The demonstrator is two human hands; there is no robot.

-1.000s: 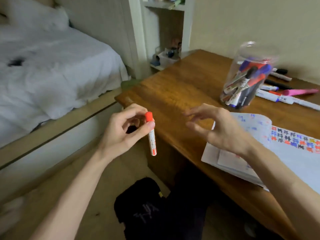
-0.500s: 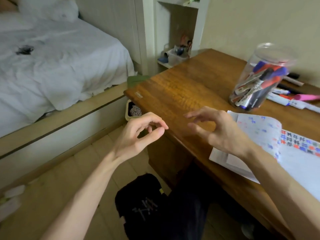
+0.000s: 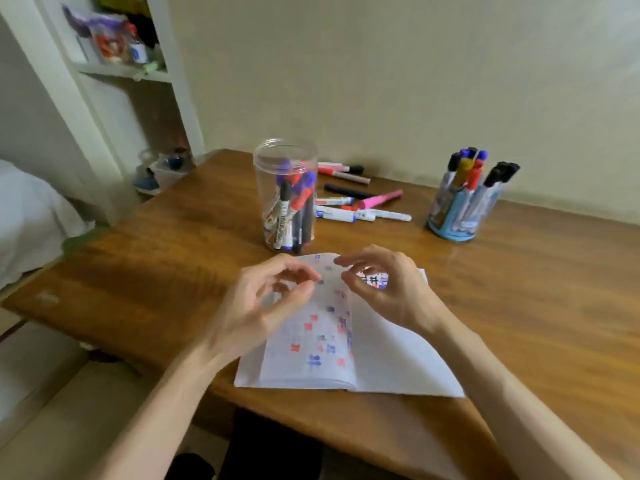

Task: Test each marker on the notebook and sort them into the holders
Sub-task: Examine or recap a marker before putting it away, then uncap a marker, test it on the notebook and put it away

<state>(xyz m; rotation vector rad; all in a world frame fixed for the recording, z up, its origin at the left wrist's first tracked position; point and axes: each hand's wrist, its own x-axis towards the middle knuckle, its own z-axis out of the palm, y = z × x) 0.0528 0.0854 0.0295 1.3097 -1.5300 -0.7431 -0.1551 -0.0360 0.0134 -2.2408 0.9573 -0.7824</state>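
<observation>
Low in the centre, the left hand [image 3: 263,306] no longer held the red-capped marker. It hovered empty, fingers loose, over the open white paper notebook [image 3: 398,358], close to the equally empty right hand [image 3: 384,289]. That marker seemed finished. Above, loose markers [image 3: 336,213] waited between the clear plastic jar [image 3: 285,157] and the round blue holder [image 3: 450,230].

No words could be read, notebook [image 3: 391,358] page carried only red and blue hash-like marks, label print on markers [image 3: 285,209] inside clear jar [image 3: 273,161] was too blurred
</observation>
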